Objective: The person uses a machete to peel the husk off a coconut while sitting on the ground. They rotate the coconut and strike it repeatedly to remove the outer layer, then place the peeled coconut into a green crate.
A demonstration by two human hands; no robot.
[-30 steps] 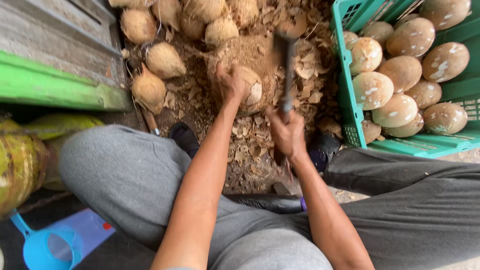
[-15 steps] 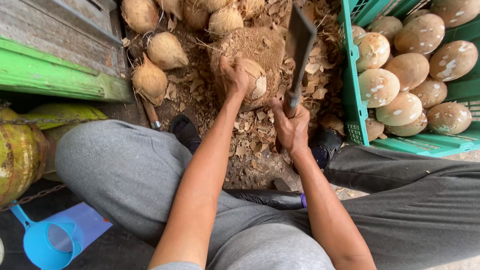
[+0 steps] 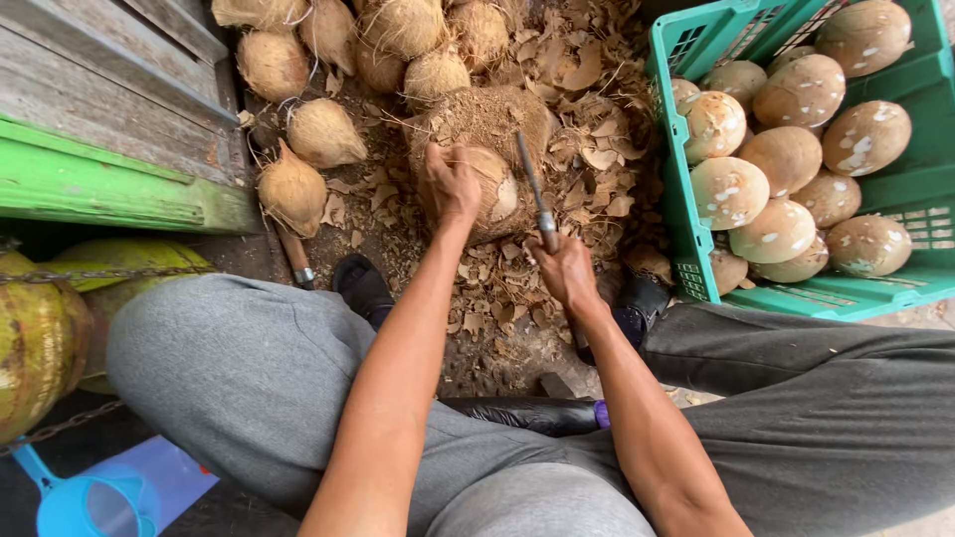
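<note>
My left hand (image 3: 450, 186) grips a brown coconut (image 3: 494, 185) and holds it down on a round wooden chopping block (image 3: 487, 124). My right hand (image 3: 564, 270) is closed around the handle of a cleaver (image 3: 532, 189), whose blade rests edge-down against the coconut's right side. Both forearms reach forward between my knees in grey trousers. Husk chips (image 3: 587, 159) litter the ground around the block.
A green plastic crate (image 3: 696, 239) at the right holds several peeled pale coconuts (image 3: 786, 154). Several unpeeled husked coconuts (image 3: 318, 134) lie at the top left. A green-edged wooden bench (image 3: 119, 189) is at the left, a blue scoop (image 3: 75, 502) at bottom left, another tool handle (image 3: 295, 257) beside my left shoe.
The cleaver was raised higher and to the right before; it has come down onto the coconut. My left hand has kept hold of the coconut on the block.
</note>
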